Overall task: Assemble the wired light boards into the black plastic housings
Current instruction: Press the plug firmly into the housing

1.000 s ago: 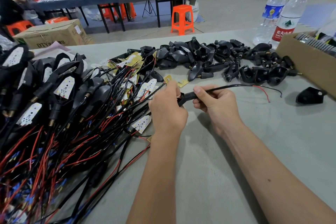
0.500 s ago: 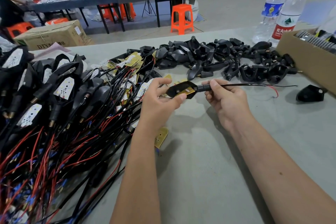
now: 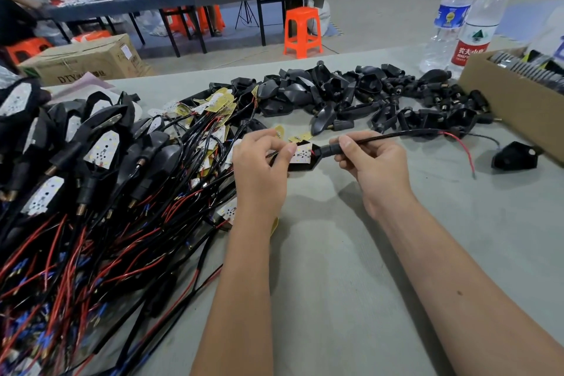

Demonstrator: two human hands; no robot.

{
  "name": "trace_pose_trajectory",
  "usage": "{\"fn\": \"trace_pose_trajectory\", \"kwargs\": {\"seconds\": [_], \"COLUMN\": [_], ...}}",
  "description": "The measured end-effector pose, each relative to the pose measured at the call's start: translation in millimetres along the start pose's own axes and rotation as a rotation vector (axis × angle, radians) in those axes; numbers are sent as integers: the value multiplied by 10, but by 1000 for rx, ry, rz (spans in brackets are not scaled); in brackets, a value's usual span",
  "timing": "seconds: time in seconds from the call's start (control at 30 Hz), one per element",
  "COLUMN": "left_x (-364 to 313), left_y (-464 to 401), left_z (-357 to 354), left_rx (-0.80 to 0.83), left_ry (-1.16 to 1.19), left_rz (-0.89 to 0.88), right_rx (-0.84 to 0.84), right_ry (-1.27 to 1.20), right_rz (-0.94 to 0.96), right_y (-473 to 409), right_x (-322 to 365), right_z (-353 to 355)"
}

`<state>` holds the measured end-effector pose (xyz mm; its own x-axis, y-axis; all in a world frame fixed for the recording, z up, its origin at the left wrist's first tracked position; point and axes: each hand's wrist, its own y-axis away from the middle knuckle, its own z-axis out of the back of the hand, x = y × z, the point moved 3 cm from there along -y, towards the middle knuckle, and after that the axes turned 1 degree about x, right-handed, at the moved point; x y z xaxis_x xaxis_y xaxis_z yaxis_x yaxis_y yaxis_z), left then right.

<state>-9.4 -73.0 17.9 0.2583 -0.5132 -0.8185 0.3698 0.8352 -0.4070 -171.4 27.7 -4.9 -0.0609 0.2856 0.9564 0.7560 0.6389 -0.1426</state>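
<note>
Black plastic housing (image 3: 305,163) sits just above the desk (image 3: 351,284) — left hand (image 3: 259,165) pinching the white light board (image 3: 301,153) into it, right hand (image 3: 370,168) gripping the stem — so press it flat, wire slack.

Bright, even overhead light, soft shadows under both forearms on the grey felt-covered table (image 3: 351,268), wide-angle bending at edges, background slightly soft.

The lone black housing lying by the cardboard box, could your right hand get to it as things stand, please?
Probably yes, once freed: the right hand now grips the stem of the housing being assembled. The lone black housing lies apart on bare table beside the cardboard box, with only loose red and black wires between.
</note>
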Motion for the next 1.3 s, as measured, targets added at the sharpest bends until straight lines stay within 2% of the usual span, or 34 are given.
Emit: {"fn": "trace_pose_trajectory", "kwargs": {"seconds": [0.13, 0.27, 0.33, 0.43, 0.63, 0.73, 0.9, 1.1, 1.3], "left_x": [29, 69, 80, 65, 35, 72, 103, 126, 137], "left_y": [34, 78, 81, 86, 79, 79, 56, 41, 91], "left_z": [-96, -97, -65, -63, -12, -16, -3, 41, -25], "left_rx": [19, -150, -211, -212, -256, -233, -168, -164, -160], "left_ry": [104, 305, 430, 571, 392, 503, 621, 603, 652], "left_rz": [275, 402, 423, 435, 247, 329, 407, 432, 471], "right_rx": [-24, 31, 99, 116, -21, -74, -31, -70, -62], "right_ry": [33, -7, -42, -145, -302, -285, -209, -274, -212], "right_rz": [96, 123, 76, 18, -130, -179, -223, -236, -234], "right_y": [21, 44, 38, 46, 25, 27, 42, 59, 62], "right_x": [39, 84, 80, 85, 40, 25, 29, 35, 41], "right_z": [-13, -37, -48, -51, -37, 5, 38, -21, 18]}}
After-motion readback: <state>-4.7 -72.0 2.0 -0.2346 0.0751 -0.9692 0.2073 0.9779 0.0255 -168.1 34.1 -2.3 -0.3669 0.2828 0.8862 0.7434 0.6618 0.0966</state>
